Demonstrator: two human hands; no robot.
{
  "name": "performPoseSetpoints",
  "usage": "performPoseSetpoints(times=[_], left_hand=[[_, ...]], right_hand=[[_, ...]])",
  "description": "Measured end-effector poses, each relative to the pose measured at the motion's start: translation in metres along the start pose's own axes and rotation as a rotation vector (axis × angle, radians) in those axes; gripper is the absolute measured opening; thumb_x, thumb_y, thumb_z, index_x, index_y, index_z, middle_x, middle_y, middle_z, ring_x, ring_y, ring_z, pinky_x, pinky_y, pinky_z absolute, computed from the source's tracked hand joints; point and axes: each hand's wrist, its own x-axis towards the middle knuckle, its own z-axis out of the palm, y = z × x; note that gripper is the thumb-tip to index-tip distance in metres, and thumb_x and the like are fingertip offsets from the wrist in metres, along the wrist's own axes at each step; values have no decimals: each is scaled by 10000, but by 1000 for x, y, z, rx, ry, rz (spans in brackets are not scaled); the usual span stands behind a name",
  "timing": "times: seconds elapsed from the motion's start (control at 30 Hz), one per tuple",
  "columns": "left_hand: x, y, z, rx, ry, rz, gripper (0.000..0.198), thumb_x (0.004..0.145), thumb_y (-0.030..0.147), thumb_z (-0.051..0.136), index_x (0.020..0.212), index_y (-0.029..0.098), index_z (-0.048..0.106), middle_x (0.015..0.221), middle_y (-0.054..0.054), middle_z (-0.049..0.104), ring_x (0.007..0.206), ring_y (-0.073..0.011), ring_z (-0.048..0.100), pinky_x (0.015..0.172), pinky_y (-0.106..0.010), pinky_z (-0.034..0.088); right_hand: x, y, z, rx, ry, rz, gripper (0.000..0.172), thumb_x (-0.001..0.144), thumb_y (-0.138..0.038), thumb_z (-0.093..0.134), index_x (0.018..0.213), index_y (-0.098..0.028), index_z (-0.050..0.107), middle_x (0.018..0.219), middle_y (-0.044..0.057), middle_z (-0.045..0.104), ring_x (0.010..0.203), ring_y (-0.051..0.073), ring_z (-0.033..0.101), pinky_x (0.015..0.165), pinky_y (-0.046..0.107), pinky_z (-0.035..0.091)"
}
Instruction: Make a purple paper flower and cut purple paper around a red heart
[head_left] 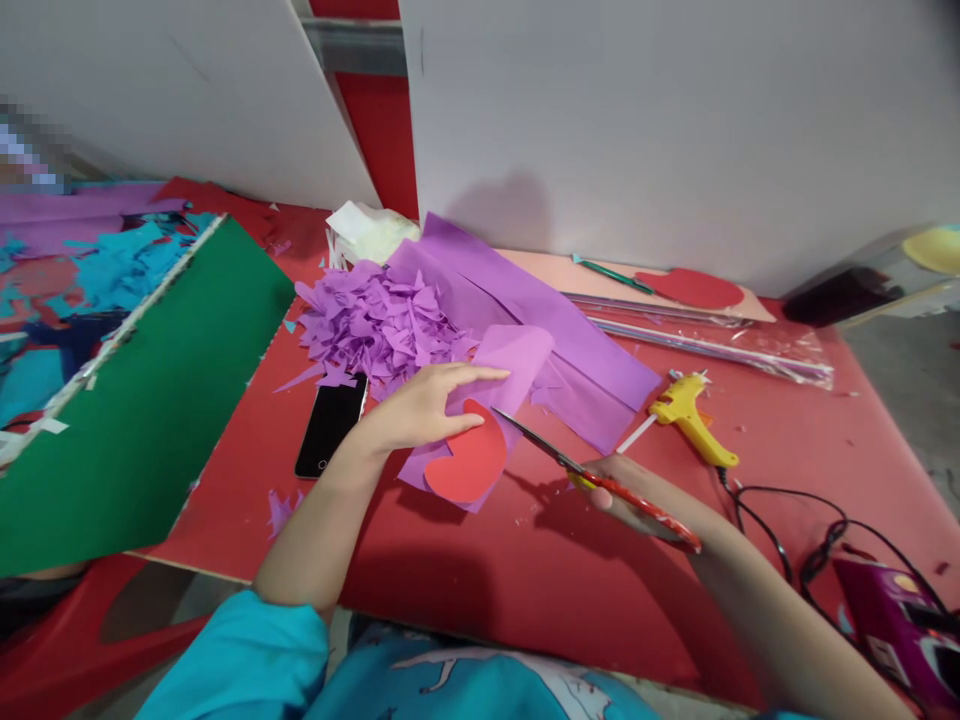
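My left hand (420, 405) grips a strip of purple paper (517, 355) together with a red paper piece (471, 465) that has a rounded edge. The thumb presses on the red piece, and the index finger stretches across the purple strip. In my right hand (645, 490) is a pair of scissors (559, 458) with red handles. Their blades point left, the tips beside the red piece's upper right edge; whether they touch the paper I cannot tell. Just beyond my left hand lies a heap of purple paper scraps (375, 320). Larger purple sheets (540, 320) are spread behind the strip.
A black phone (330, 425) lies by my left forearm. On the right are a yellow glue gun (686, 415), its black cable (795, 500) and a purple box (896, 620). A green board (150, 400) covers the left side. White panels (637, 130) stand behind the red table (442, 570).
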Motion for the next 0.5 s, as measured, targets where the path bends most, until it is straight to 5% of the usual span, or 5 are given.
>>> performPoseSetpoints(times=[0.5], left_hand=[[-2,4,-4,-50,-58,1,501,733,140,613,1227,181,539,1266,-69,585,1169,-193,542,1016,-332,411]], right_hand=[[-12,-14,-4,-15,9,-71,602,781,-734,218,705,-186,455,619,36,481,556,172,453,521,310,386]])
